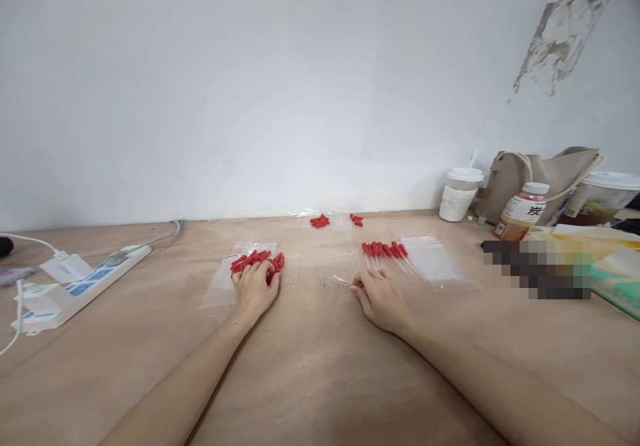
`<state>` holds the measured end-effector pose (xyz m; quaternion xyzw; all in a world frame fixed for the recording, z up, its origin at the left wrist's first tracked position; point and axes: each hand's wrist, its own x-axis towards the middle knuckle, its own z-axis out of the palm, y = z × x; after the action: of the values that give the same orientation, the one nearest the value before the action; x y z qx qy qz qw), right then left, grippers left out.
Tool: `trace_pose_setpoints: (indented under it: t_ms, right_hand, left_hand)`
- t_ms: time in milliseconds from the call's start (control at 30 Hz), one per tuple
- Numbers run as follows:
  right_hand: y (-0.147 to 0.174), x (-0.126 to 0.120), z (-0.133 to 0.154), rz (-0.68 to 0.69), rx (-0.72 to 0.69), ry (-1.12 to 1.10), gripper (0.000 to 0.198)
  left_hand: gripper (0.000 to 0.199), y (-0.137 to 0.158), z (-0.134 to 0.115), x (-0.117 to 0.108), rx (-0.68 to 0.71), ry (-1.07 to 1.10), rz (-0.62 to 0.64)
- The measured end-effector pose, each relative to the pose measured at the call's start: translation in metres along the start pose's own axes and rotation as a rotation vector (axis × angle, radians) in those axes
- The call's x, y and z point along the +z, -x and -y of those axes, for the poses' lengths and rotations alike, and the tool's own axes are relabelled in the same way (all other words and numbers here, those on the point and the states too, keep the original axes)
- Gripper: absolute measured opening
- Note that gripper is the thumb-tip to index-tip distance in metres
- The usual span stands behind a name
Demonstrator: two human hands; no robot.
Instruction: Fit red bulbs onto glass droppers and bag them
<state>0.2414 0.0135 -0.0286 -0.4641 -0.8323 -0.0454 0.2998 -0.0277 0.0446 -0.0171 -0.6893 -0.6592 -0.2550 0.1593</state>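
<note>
My left hand (255,289) rests on a pile of red rubber dropper bulbs (253,258), its fingers curled into them; a bulb seems to sit between thumb and fingers. The pile lies on clear zip bags (220,289). Between thumb and forefinger, my right hand (384,301) pinches a thin glass tube (343,281), which points left. Beneath and beyond it lies a row of bare glass tubes (330,267). Just past the right hand are several glass droppers (383,250) with red bulbs fitted on their ends. More glass tubes (291,273) lie right of the left hand.
Further bulbs (320,221) and clear bags lie near the wall, and a zip bag (433,259) lies right of the droppers. A power strip (95,279) with chargers stands left. At right are a lidded cup (460,195), a bottle (523,213) and a grey bag (555,173).
</note>
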Motion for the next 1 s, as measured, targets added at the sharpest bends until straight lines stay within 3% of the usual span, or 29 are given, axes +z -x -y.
trace_pose_setpoints:
  t_ms: [200,333,467,567,700,1000]
  right_hand:
    - [0.0,-0.001,0.0,0.004,0.014,-0.005,0.013]
    - [0.001,0.001,-0.001,-0.012,0.018,-0.034,0.018]
    - [0.002,0.006,-0.005,-0.038,-0.006,-0.045,0.027]
    - [0.002,0.008,-0.007,-0.052,-0.031,-0.109,0.027]
    - [0.002,0.007,-0.006,-0.027,-0.017,-0.195,0.023]
    - [0.003,0.003,0.008,0.029,-0.068,-0.235,0.016]
  left_hand:
    - [0.013,0.004,-0.002,-0.005,-0.068,0.09,-0.057]
    - [0.022,0.019,-0.017,-0.013,0.127,0.293,-0.109]
    - [0.042,0.036,-0.042,-0.018,0.367,0.508,0.121]
    - [0.037,0.042,-0.054,-0.017,0.445,0.548,0.281]
    - [0.021,0.042,-0.058,-0.014,0.418,0.585,0.307]
    - [0.018,0.039,-0.059,-0.015,0.292,0.731,0.316]
